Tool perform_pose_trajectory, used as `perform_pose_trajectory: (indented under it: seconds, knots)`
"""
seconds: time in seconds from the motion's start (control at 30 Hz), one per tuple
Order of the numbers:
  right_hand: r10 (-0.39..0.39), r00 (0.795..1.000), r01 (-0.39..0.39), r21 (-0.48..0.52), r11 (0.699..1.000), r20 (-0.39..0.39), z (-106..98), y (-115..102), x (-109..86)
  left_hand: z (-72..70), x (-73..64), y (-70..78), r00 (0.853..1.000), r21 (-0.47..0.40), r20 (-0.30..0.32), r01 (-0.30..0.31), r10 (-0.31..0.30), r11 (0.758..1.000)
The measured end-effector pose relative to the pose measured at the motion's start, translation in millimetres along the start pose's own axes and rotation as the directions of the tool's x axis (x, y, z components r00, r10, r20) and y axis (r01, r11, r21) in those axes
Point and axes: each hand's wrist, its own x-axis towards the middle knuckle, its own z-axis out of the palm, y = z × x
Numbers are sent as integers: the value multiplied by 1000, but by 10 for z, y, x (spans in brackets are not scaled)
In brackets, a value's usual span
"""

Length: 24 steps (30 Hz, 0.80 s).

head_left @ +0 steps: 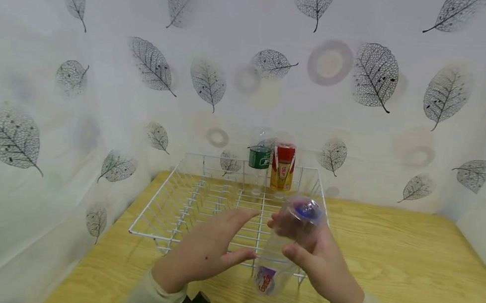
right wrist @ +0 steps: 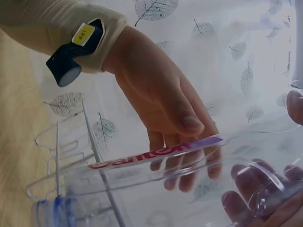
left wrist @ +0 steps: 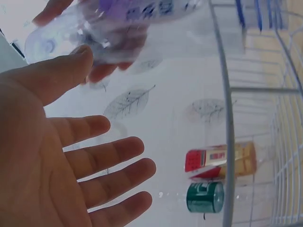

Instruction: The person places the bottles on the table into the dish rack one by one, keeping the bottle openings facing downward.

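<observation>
My right hand grips a clear plastic bottle with a purple-and-red label, its fingers and thumb round one end. The bottle is tilted over the near right part of a white wire rack; a blue ring shows at its far end in the right wrist view. Beside the bottle, my left hand is spread with nothing in it, thumb apart from fingers. At the back of the rack stand a clear bottle with a green label and a bottle with a red-and-yellow label.
The rack rests on a yellow wood-grain table. A pale leaf-printed sheet hangs behind and on both sides. Upright wires stand inside the rack.
</observation>
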Motion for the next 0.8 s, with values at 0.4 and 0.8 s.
perform_pose_trajectory:
  seconds: [0.4,0.8]
  knots:
    - [105,993,-110,-78,991,-59,-195,-178,11,-176,-75,-237,992,-1,-34,121,-121,993]
    - [135,985,-150,-153,977,-108,-429,-310,6,-290,-123,-407,980,33,-71,186,-184,982]
